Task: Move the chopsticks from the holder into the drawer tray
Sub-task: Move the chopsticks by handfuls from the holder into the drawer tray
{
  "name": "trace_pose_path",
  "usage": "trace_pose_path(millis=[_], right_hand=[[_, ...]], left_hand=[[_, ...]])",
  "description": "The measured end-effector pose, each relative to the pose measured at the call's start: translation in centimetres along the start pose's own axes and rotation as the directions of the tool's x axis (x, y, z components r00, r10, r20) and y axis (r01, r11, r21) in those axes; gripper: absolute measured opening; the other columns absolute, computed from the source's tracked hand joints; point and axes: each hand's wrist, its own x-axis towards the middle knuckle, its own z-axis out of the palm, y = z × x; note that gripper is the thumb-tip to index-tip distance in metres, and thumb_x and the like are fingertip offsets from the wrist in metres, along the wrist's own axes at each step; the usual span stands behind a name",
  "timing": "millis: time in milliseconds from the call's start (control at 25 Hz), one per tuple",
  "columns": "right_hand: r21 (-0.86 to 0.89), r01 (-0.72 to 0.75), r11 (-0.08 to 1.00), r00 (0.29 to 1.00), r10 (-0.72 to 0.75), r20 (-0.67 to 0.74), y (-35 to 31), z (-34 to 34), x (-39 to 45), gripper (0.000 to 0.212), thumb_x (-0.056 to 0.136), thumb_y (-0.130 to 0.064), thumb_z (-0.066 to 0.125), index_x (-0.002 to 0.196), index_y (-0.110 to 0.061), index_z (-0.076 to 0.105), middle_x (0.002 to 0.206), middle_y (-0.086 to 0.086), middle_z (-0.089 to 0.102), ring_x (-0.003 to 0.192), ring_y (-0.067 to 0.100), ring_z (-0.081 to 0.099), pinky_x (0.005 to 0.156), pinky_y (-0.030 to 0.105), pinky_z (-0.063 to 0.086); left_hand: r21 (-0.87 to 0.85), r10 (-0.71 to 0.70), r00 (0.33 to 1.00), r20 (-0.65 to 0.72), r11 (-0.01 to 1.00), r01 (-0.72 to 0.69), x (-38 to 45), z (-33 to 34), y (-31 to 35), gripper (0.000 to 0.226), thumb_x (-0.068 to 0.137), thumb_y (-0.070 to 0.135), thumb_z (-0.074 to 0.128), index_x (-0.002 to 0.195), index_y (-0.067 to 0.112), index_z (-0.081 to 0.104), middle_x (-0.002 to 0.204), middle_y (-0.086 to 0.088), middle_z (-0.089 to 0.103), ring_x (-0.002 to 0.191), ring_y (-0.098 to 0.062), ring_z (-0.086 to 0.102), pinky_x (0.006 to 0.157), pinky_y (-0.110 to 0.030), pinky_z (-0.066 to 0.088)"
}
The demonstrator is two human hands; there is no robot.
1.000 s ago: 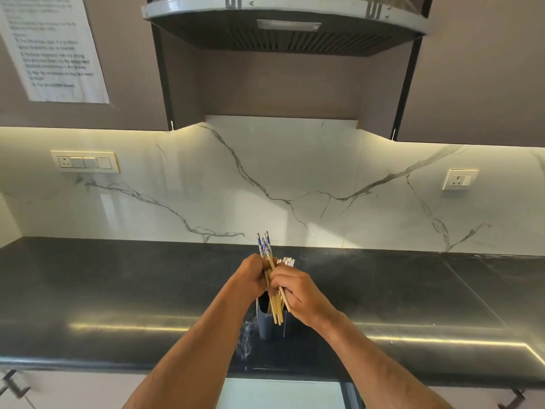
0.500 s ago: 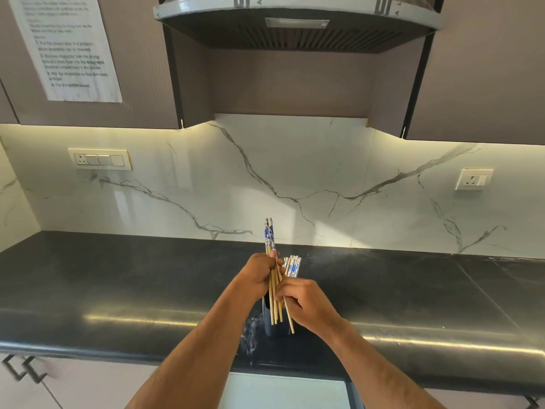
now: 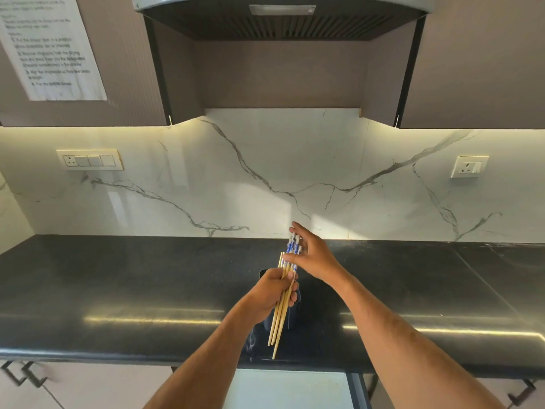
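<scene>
Dark kitchen counter (image 3: 118, 278) below a marble wall: the left hand (image 3: 272, 292) grasps the chopsticks (image 3: 280, 314), lifted clear above the holder (image 3: 293, 317), the right hand (image 3: 314, 255) spreads straight fingers against their patterned tops; carrying them to the drawer tray likely follows.

Black counter (image 3: 118, 284), glossy, running full width. Marble backsplash (image 3: 265, 172) behind, grey-veined. Switch plate (image 3: 89, 160) at backsplash left; socket (image 3: 469, 166) at right. Range hood (image 3: 283, 16) overhead, centre. Printed notice (image 3: 50, 51) on upper-left cabinet (image 3: 132, 69). Drawer handles (image 3: 23, 376) below counter's front edge, left.
</scene>
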Motion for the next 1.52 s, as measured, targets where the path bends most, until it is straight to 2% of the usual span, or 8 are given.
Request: trace_pose_path(millis=[160, 400, 640, 800, 880, 1080, 1280, 1520], right_hand=[[-0.071, 0.033, 0.997, 0.998, -0.036, -0.044, 0.7, -0.3, 0.1, 0.060, 0.086, -0.014, 0.078, 0.141, -0.017, 0.055, 0.133, 0.005, 0.065, 0.109, 0.014, 0.069, 0.093, 0.036, 0.059], [-0.116, 0.049, 0.992, 0.998, -0.053, -0.028, 1.0, -0.1, -0.8, 0.041, 0.086, -0.017, 0.079, 0.126, -0.014, 0.068, 0.121, 0.003, 0.072, 0.105, 0.014, 0.071, 0.087, 0.024, 0.059], [0.007, -0.016, 1.000, 0.998, 0.016, -0.053, 0.7, 0.1, -1.3, 0.055, 0.088, -0.015, 0.076, 0.139, -0.017, 0.056, 0.126, -0.003, 0.068, 0.110, 0.011, 0.066, 0.090, 0.028, 0.059], [0.088, -0.103, 0.991, 0.991, 0.110, -0.074, 0.8, 0.9, -1.8, 0.040, 0.088, -0.002, 0.073, 0.126, -0.009, 0.065, 0.109, -0.005, 0.073, 0.087, -0.003, 0.073, 0.066, 0.014, 0.057], [0.091, -0.117, 0.989, 0.991, 0.123, -0.060, 0.8, 1.6, -2.3, 0.038, 0.091, 0.000, 0.069, 0.128, -0.008, 0.064, 0.106, -0.014, 0.070, 0.083, -0.011, 0.070, 0.063, 0.010, 0.054], [-0.101, -0.100, 0.990, 0.995, 0.097, -0.039, -0.5, 2.9, -3.2, 0.046, 0.095, -0.010, 0.067, 0.139, -0.014, 0.057, 0.129, 0.000, 0.067, 0.092, -0.001, 0.064, 0.074, 0.009, 0.053], [-0.091, -0.105, 0.990, 0.994, 0.108, 0.024, -2.1, 4.7, -4.6, 0.049, 0.091, -0.010, 0.072, 0.138, -0.017, 0.059, 0.125, 0.001, 0.071, 0.112, 0.011, 0.068, 0.097, 0.033, 0.057], [0.150, -0.158, 0.976, 0.954, 0.190, -0.231, -3.9, 6.7, -7.6, 0.025, 0.079, -0.009, 0.084, 0.100, -0.021, 0.079, 0.093, -0.008, 0.076, 0.077, -0.001, 0.074, 0.061, 0.017, 0.058]], left_hand=[[0.055, -0.003, 0.999, 0.032, 0.998, 0.001, -0.1, 0.1, 0.1, 0.023, 0.108, 0.019, 0.041, 0.104, 0.005, 0.059, 0.086, -0.010, 0.061, 0.071, -0.017, 0.062, 0.079, -0.035, 0.056], [0.089, -0.012, 0.999, 0.030, 0.996, 0.009, -0.1, 0.3, 0.2, 0.022, 0.107, 0.015, 0.041, 0.106, 0.003, 0.060, 0.084, -0.009, 0.061, 0.069, -0.014, 0.059, 0.074, -0.030, 0.054], [0.177, 0.015, 1.000, -0.001, 0.984, -0.015, -0.4, 0.1, 0.3, 0.022, 0.107, 0.014, 0.041, 0.098, 0.005, 0.059, 0.077, -0.007, 0.059, 0.064, -0.012, 0.057, 0.070, -0.026, 0.052], [0.279, 0.036, 0.999, -0.020, 0.960, -0.029, -0.7, 0.0, 0.1, 0.024, 0.107, 0.014, 0.042, 0.091, 0.009, 0.059, 0.075, -0.006, 0.062, 0.064, -0.013, 0.060, 0.072, -0.027, 0.054], [0.263, 0.036, 0.999, -0.021, 0.964, -0.029, -1.2, -0.2, -0.1, 0.024, 0.107, 0.013, 0.041, 0.093, 0.007, 0.060, 0.076, -0.007, 0.062, 0.066, -0.014, 0.061, 0.071, -0.029, 0.055], [0.254, 0.031, 1.000, -0.003, 0.967, -0.029, -2.7, -1.0, -0.4, 0.026, 0.107, 0.011, 0.039, 0.096, 0.004, 0.061, 0.077, -0.008, 0.063, 0.066, -0.014, 0.062, 0.068, -0.027, 0.056], [0.268, 0.035, 0.999, 0.027, 0.963, -0.041, -4.9, -2.7, -0.9, 0.028, 0.107, 0.012, 0.039, 0.092, 0.007, 0.063, 0.074, -0.004, 0.064, 0.066, -0.014, 0.064, 0.068, -0.027, 0.057], [0.350, 0.024, 0.999, 0.038, 0.936, -0.035, -7.6, -2.7, -0.8, 0.028, 0.107, 0.016, 0.041, 0.092, 0.010, 0.063, 0.076, -0.005, 0.064, 0.064, -0.012, 0.064, 0.064, -0.023, 0.056]])
